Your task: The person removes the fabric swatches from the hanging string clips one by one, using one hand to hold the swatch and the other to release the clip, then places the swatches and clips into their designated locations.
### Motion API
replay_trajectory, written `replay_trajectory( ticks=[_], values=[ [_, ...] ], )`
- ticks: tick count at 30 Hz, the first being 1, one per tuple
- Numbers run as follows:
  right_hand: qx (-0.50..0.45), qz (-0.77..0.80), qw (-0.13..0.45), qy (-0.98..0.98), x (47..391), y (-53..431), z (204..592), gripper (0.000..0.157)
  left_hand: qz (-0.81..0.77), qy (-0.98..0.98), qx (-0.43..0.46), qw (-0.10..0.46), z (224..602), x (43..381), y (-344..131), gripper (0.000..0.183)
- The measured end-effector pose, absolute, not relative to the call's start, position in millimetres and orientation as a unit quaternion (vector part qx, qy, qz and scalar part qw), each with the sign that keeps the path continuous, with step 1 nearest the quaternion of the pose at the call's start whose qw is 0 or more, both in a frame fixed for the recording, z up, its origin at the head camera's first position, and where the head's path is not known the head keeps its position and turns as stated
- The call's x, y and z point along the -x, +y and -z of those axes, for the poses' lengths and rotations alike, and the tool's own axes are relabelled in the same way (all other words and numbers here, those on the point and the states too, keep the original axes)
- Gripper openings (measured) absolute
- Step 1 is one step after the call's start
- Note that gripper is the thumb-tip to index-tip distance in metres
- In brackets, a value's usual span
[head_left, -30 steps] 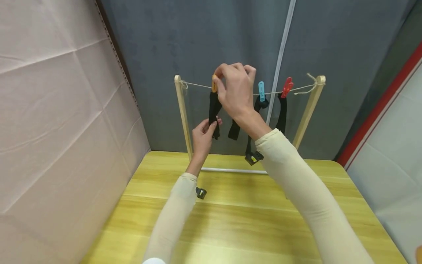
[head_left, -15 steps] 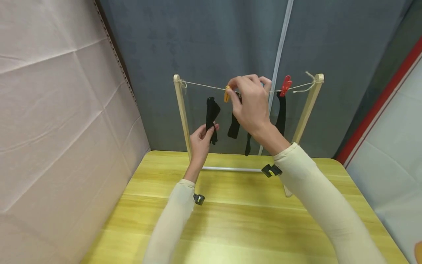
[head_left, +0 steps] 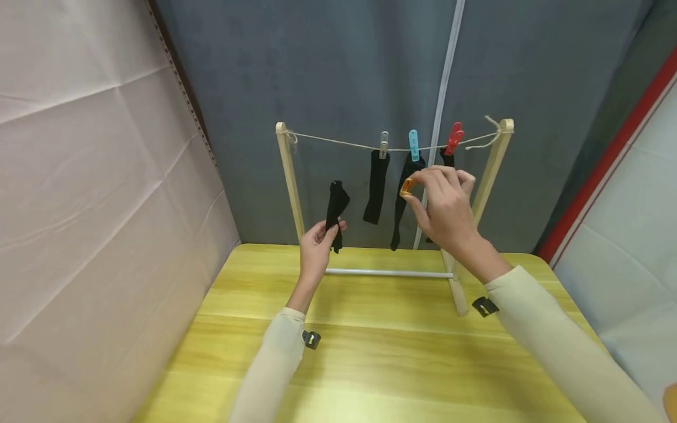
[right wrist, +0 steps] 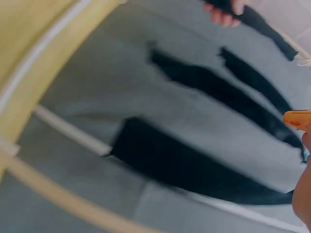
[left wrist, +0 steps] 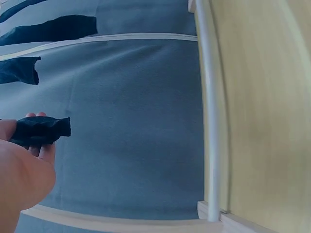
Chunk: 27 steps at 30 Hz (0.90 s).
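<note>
Three limp black cloth strips (head_left: 375, 191) hang from the thin beige twine line (head_left: 330, 140), under a clear-grey plastic clothespin (head_left: 383, 145), a light-blue one (head_left: 414, 145) and a red one (head_left: 454, 140). I've got a fourth piece, a folded black cloth (head_left: 338, 200), off the line, below it near the left pale wooden post (head_left: 288, 170). Left hand (head_left: 314, 252) pinches it low between thumb and fingers; most of it stands above the grip, a short end below. Right hand (head_left: 449, 208), well apart from the left, has thumb and index finger clamped on an orange plastic clothespin (head_left: 407, 187), below the line, in front of the strips. Handling call: cloth looks light and soft, folds easily, unlikely to slip or break. I'd hold it near an edge, flat between thumb and fingers. Clothespin reads light, stiff, probably sprung: take the lever ends, squeeze square. Can't tell whether its jaws are parted.
</note>
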State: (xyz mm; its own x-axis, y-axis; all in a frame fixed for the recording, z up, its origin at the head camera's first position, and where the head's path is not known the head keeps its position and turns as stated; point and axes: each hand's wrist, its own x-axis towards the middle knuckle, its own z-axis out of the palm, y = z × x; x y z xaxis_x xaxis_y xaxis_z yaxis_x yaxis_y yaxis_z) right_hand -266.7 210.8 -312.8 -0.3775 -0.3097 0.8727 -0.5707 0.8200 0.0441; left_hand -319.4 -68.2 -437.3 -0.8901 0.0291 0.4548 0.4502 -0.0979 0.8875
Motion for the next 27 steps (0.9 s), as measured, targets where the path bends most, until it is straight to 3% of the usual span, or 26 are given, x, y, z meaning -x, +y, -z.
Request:
replay_trajectory(
  ticks=[12, 18, 27],
  values=[
    [-0.229, -0.153, 0.484, -0.831, 261.8, 283.8, 409.9, 0.053, 0.713, -0.669, 0.160, 0.135, 457.2, 316.6, -101.1, 0.027],
    [-0.214, -0.145, 0.471, -0.844, 254.9, 320.4, 453.6, 0.045, 0.719, -0.671, 0.138, 0.118, 468.3, 315.7, -119.0, 0.035],
    [-0.206, -0.106, 0.411, -0.882, 244.0, 362.4, 491.5, 0.028, 0.683, -0.717, 0.102, 0.095, 489.8, 307.3, -157.8, 0.030]
  ],
)
